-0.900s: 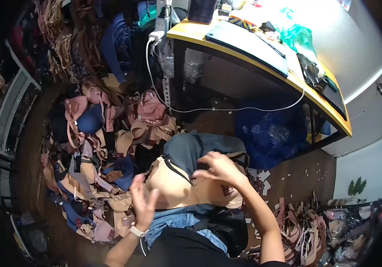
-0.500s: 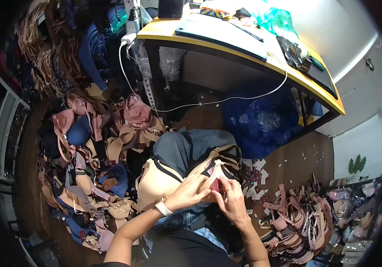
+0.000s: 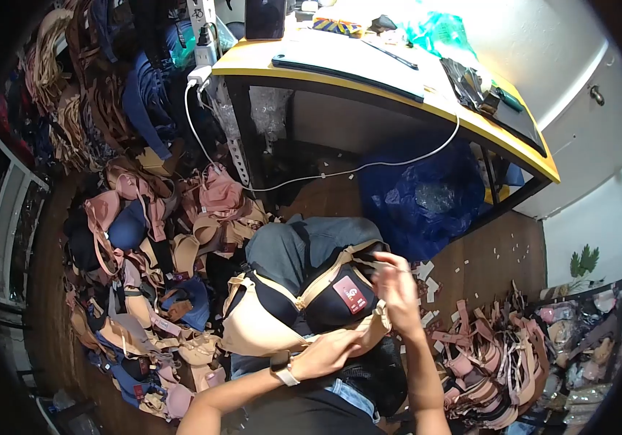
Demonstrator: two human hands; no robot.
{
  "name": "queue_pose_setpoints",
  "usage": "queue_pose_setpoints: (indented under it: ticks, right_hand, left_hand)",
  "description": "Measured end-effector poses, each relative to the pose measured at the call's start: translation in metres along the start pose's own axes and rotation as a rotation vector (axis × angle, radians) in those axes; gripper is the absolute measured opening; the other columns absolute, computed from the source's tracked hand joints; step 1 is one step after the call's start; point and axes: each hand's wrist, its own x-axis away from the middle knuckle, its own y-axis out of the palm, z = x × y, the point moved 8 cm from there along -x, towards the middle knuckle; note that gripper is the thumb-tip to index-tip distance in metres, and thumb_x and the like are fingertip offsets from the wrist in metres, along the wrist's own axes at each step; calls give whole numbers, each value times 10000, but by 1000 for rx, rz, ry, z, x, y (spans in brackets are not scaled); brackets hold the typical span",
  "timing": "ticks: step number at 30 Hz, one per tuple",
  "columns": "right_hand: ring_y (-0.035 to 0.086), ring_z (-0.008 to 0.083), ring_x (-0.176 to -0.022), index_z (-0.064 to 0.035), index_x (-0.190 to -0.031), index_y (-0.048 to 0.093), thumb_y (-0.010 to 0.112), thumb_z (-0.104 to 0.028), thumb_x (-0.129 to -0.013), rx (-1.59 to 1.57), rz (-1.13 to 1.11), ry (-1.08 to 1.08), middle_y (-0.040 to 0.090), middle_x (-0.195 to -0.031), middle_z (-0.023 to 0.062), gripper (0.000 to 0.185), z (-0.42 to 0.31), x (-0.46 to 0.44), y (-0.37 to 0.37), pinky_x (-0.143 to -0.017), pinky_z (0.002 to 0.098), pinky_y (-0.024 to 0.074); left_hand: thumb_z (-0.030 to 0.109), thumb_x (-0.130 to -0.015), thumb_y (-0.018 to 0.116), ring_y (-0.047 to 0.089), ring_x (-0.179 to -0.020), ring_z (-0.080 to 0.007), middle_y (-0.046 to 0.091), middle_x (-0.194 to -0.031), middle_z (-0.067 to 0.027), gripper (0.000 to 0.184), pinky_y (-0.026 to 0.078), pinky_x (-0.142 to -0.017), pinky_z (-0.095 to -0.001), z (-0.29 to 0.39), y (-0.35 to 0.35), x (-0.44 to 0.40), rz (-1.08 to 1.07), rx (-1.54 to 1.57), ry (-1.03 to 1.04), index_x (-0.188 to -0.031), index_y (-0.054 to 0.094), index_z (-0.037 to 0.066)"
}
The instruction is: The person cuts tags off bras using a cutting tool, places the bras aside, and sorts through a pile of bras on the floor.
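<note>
A beige bra (image 3: 256,326) with a black inner lining lies across the person's lap, over grey-blue jeans (image 3: 278,250). A dark red tag (image 3: 353,293) with white print lies on the black inside of its right cup. My left hand (image 3: 328,353) is at the lower edge of that cup, its fingers together on the beige fabric. My right hand (image 3: 398,293) is raised at the cup's right side, beside the strap; its fingertips are blurred, and whether they hold anything is unclear.
Many bras are heaped on the floor at left (image 3: 137,304), and another pile (image 3: 485,362) is at lower right. A yellow-edged table (image 3: 246,64) stands ahead, with a white cable (image 3: 369,165) hanging below it. A blue plastic bag (image 3: 420,203) sits underneath.
The right cup now shows its black inside with the red tag lying flat. My right hand has come off the tag and moved up and right; my left hand has moved down to the cup's lower edge.
</note>
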Motion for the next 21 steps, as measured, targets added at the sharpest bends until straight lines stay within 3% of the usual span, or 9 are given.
queue_pose_setpoints:
  ticks: [1, 2, 5, 9, 12, 14, 16, 20, 21]
  right_hand:
    - [518, 195, -664, -8, -1085, 473, 480, -332, -888, 356, -41, -228, 518, -777, 82, 380, -1, -5, 16, -609, 301, 445]
    - [532, 253, -713, -4, -1109, 454, 526, -353, -855, 716, -82, -464, 516, -817, 117, 438, 0, -9, 36, -647, 342, 458]
    - [484, 334, -886, 3, -1122, 443, 599, -446, -753, 1026, -275, -258, 464, -924, 181, 602, 17, 7, 61, -747, 385, 447]
    - [468, 368, -870, 62, -1122, 413, 619, -196, -780, 772, -230, -272, 456, -985, 231, 475, 33, 11, 51, -799, 410, 411]
    - [471, 374, -902, 58, -1128, 423, 596, -116, -787, 699, -246, -253, 454, -1003, 248, 420, 36, 14, 49, -804, 405, 414]
    - [474, 372, -909, 53, -1129, 430, 593, -98, -783, 674, -212, -316, 455, -1006, 250, 411, 32, 19, 43, -806, 405, 416]
    - [479, 366, -929, 30, -1128, 455, 583, -43, -773, 654, -164, -381, 462, -1006, 236, 384, 23, 26, 35, -811, 400, 421]
    - [518, 348, -881, 17, -1084, 498, 536, 15, -772, 561, -161, -343, 515, -972, 199, 314, 34, 28, 24, -786, 378, 438]
    - [546, 356, -796, 25, -1047, 514, 508, 33, -783, 424, -160, -357, 557, -886, 197, 264, 35, 27, 20, -753, 377, 448]
  left_hand:
    - [173, -799, 576, 555, -847, -280, 561, -859, -155, 240, 442, -745, -383, 5, 4, -1, -94, -165, 46, -930, 537, -24]
    - [173, -799, 576, 555, -847, -280, 561, -859, -155, 240, 442, -745, -383, 7, -7, -4, -91, -170, 51, -930, 537, -24]
    - [439, -760, 567, 532, -768, -233, 541, -723, -108, 413, 386, -674, -364, 3, -62, 12, -91, -909, 34, -780, 549, 26]
    - [506, -740, 566, 535, -704, -220, 524, -644, -99, 472, 362, -638, -343, 1, -119, 35, -55, -1145, -240, -721, 550, 35]
    - [315, -776, 613, 510, -709, -292, 526, -738, -126, 329, 396, -686, -381, 4, -119, 0, 227, -563, -68, -832, 558, -5]
    - [228, -778, 613, 493, -805, -292, 511, -852, -157, 277, 402, -705, -374, -10, -92, -23, 60, -417, -68, -900, 553, -13]
    - [175, -783, 594, 511, -808, -298, 521, -823, -167, 257, 407, -716, -369, -33, -62, -43, -130, -55, -181, -948, 548, -17]
    - [57, -767, 553, 550, -807, -294, 568, -827, -181, 239, 421, -768, -362, -29, -41, -49, 64, 68, -79, -997, 543, -8]
    - [40, -771, 552, 535, -795, -232, 558, -813, -150, 198, 415, -758, -325, -28, -38, -47, 83, 170, -107, -964, 546, -5]
